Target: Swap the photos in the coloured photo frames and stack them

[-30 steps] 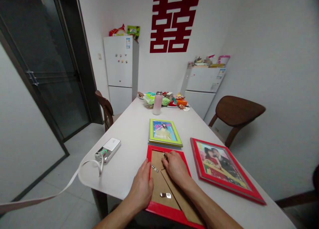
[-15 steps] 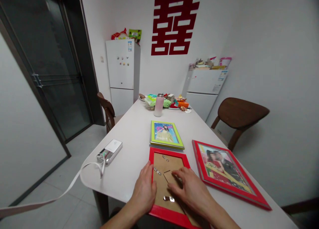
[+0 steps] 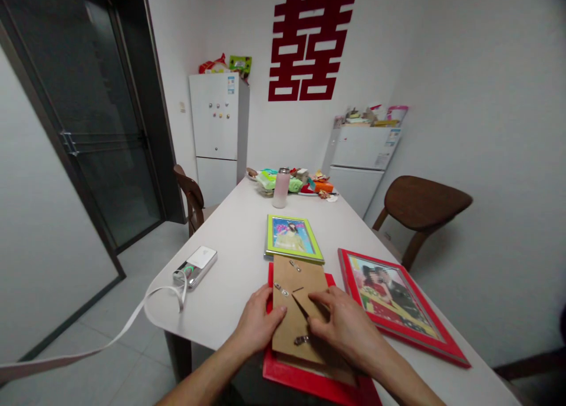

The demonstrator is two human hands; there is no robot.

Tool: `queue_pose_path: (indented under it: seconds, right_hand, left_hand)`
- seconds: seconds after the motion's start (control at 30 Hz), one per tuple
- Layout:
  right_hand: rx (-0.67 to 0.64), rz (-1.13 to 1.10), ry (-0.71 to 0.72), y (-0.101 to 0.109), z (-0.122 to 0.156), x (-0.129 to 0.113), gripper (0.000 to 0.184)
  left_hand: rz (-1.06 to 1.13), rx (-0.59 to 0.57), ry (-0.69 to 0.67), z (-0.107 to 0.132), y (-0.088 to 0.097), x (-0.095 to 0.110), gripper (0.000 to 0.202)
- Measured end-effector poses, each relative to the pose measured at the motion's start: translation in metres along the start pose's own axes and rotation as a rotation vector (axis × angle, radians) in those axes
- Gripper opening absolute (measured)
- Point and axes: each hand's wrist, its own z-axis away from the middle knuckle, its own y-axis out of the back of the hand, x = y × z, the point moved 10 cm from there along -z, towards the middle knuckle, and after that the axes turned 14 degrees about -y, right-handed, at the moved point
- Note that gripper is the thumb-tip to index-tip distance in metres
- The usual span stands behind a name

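A brown backing board (image 3: pixel 294 326) with metal clips lies raised and shifted out of the recess of a red picture frame (image 3: pixel 300 387), covering most of it. My left hand (image 3: pixel 259 323) is closed around the frame's left side, its thumb against the board's left edge. With thumb and fingers my right hand (image 3: pixel 342 323) pinches the board around its stand flap; the exact grip is partly hidden. Just beyond the board lies a green picture frame (image 3: pixel 294 254) with a photo, face up. A larger red photo frame (image 3: pixel 415 347) lies to the right of my right hand.
A silver-white device (image 3: pixel 197 267) with a white strap (image 3: pixel 119 335) lies on the white table (image 3: pixel 230 258) at left. A pink bottle (image 3: pixel 281 191) and several packages stand farther back. Wooden chairs (image 3: pixel 424 203) flank the table.
The backing board has come up out of the red frame's recess and moved away from me, over the frame's far edge. Both hands stay at the frame, the left thumb now over the board.
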Motion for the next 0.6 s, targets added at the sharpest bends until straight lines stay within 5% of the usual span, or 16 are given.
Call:
queue_pose_path:
  seconds: [0.23, 0.43, 0.6]
  right_hand:
    - [0.006, -0.186, 0.092, 0.004, 0.007, -0.032, 0.036]
    - [0.087, -0.016, -0.057, -0.007, -0.010, 0.041, 0.043]
    - [0.070, 0.154, -0.186, -0.024, -0.012, 0.083, 0.050]
  left_hand:
    - [0.300, 0.120, 0.155, 0.003, 0.028, -0.014, 0.030]
    - [0.394, 0.163, 0.253, 0.020, 0.087, -0.038, 0.026]
    - [0.321, 0.166, 0.320, 0.032, 0.111, -0.059, 0.024]
